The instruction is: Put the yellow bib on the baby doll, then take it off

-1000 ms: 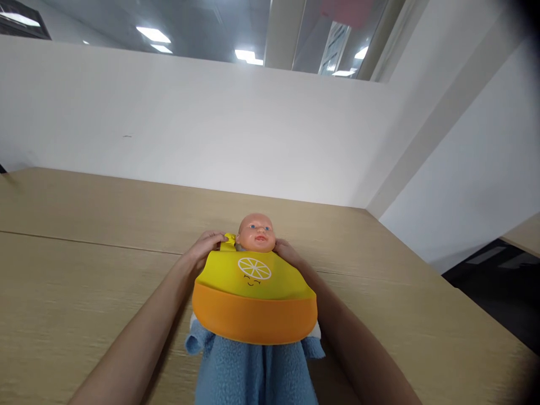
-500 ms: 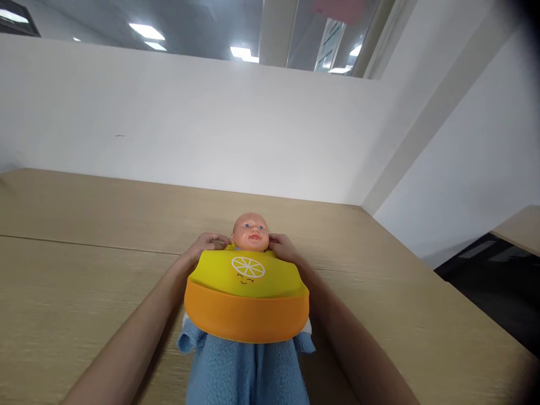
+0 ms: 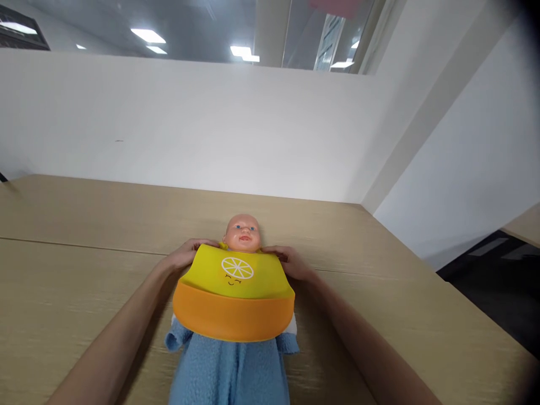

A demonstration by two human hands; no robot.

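Note:
A baby doll [image 3: 243, 233] in a fuzzy blue outfit [image 3: 228, 365] lies face up. Over its chest spreads a yellow bib [image 3: 257, 278] printed with a white citrus slice and a smiling face. An orange catch pocket [image 3: 234, 315] forms the bib's lower part. My left hand [image 3: 188, 253] has its fingers curled at the bib's upper left edge, beside the doll's neck; the fingertips are partly hidden. On the other side, my right hand [image 3: 291, 261] touches the bib's upper right edge, fingers stretched toward the neck. The bib's neck fastening is out of sight.
The doll rests on a light wood tabletop [image 3: 105, 216] with a seam across it. A white wall [image 3: 236, 124] stands behind, with glass panels [image 3: 189, 34] above. Past the table's right edge is a dark area [image 3: 502, 281].
My right hand has moved from close by the doll's head down to the bib's edge, its fingers now straighter. Doll and bib appear slightly further left as the view shifts.

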